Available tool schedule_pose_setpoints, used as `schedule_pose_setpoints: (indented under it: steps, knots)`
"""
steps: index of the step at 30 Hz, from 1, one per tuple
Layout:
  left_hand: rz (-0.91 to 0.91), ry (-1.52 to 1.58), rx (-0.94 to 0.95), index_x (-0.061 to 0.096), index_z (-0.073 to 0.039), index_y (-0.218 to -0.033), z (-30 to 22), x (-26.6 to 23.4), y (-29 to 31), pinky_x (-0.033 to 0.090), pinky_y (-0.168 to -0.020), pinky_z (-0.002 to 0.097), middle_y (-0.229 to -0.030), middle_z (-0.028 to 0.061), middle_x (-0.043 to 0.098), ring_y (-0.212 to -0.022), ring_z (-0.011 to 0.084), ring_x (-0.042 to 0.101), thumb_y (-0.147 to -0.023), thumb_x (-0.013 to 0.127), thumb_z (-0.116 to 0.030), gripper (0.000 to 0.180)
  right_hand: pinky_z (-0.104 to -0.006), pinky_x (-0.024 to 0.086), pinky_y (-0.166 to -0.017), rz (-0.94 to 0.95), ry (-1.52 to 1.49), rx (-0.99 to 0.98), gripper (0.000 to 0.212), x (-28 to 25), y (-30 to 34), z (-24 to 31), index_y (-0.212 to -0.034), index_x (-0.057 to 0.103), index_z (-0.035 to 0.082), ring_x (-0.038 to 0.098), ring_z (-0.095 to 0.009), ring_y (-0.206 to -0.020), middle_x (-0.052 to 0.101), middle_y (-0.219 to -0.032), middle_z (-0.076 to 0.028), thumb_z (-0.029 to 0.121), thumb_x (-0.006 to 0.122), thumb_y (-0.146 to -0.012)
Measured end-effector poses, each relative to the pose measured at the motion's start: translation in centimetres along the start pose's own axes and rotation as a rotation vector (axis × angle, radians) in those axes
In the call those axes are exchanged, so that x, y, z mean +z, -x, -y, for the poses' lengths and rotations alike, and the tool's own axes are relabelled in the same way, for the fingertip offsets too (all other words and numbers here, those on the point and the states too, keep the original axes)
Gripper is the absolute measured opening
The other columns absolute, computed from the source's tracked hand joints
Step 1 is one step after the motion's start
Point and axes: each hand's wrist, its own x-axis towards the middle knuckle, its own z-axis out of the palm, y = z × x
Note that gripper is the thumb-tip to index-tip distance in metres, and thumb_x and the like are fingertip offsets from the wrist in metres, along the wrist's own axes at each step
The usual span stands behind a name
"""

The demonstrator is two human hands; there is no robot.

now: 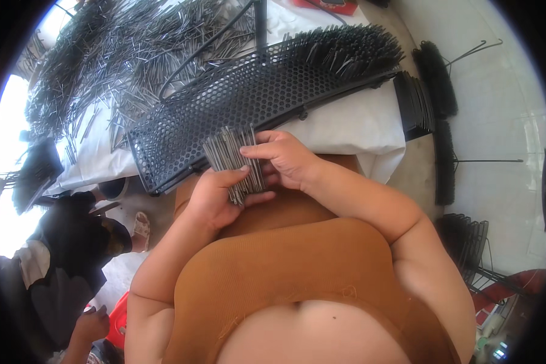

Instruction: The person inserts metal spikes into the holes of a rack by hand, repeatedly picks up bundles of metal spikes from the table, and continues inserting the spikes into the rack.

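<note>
A bundle of thin grey metal rods (225,151) sits between my two hands, in front of my body. My left hand (212,197) cups it from the left and below, its thumb laid across the rods. From the right, my right hand (290,161) grips the same bundle, thumb and fingers against its side. Just beyond the hands, a long black tray (224,106) with rows of hexagonal holes slants across the table. Many dark rods (352,48) stand packed upright in its far right end.
A large heap of loose rods (133,54) spreads over the white-covered table (346,130) at the far left. Filled black racks (435,79) stand on the floor at right. Another person (60,255) in dark clothes is at left, near a red plastic thing (119,318).
</note>
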Motion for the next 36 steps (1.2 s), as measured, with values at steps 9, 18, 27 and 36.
schedule_pose_setpoints:
  steps: [9, 18, 27, 36]
  knots:
    - [-0.036, -0.105, 0.046, 0.045, -0.001, -0.131, 0.1, -0.1, 0.1, 0.057, -0.086, 0.0502, -0.118, 0.0185, 0.06, -0.107, 0.0347, 0.062, -0.093, 0.045, -0.005, 0.038, -0.0295, 0.056, -0.067, 0.002, 0.055, 0.041, 0.025, -0.2, -1.2, -0.2, -0.112, 0.062, 0.0, 0.067, -0.017, -0.082, 0.068, -0.098, -0.009, 0.008, 0.065, -0.088]
    - [0.013, -0.221, 0.061, 0.05, 0.005, -0.125, 0.6, -0.1, -0.2, 0.059, -0.081, 0.0466, -0.114, 0.0214, 0.062, -0.101, 0.0351, 0.065, -0.091, 0.052, -0.002, 0.035, -0.025, 0.053, -0.071, -0.094, 0.579, -0.488, 0.032, -0.2, 0.4, 0.6, -0.117, 0.062, 0.001, 0.063, -0.01, -0.087, 0.067, -0.098, -0.008, -0.003, 0.065, -0.085]
    - [0.046, -0.164, 0.068, 0.05, 0.003, -0.126, 0.3, 0.5, -0.1, 0.06, -0.079, 0.0429, -0.114, 0.0187, 0.063, -0.101, 0.0323, 0.066, -0.094, 0.045, 0.003, 0.032, -0.0247, 0.053, -0.078, -0.006, 0.468, -0.409, 0.029, -1.4, 0.9, 1.4, -0.117, 0.062, 0.0, 0.063, -0.01, -0.089, 0.067, -0.101, -0.007, -0.002, 0.062, -0.088]
    - [-0.039, -0.331, 0.127, 0.052, 0.004, -0.123, 0.8, 1.1, -0.5, 0.061, -0.074, 0.0379, -0.11, 0.0189, 0.064, -0.09, 0.028, 0.067, -0.094, 0.047, 0.002, 0.03, -0.0251, 0.054, -0.075, -0.093, 0.596, -0.432, 0.023, -1.5, 1.1, 0.9, -0.113, 0.06, -0.003, 0.063, -0.011, -0.089, 0.066, -0.101, -0.008, 0.0, 0.061, -0.09]
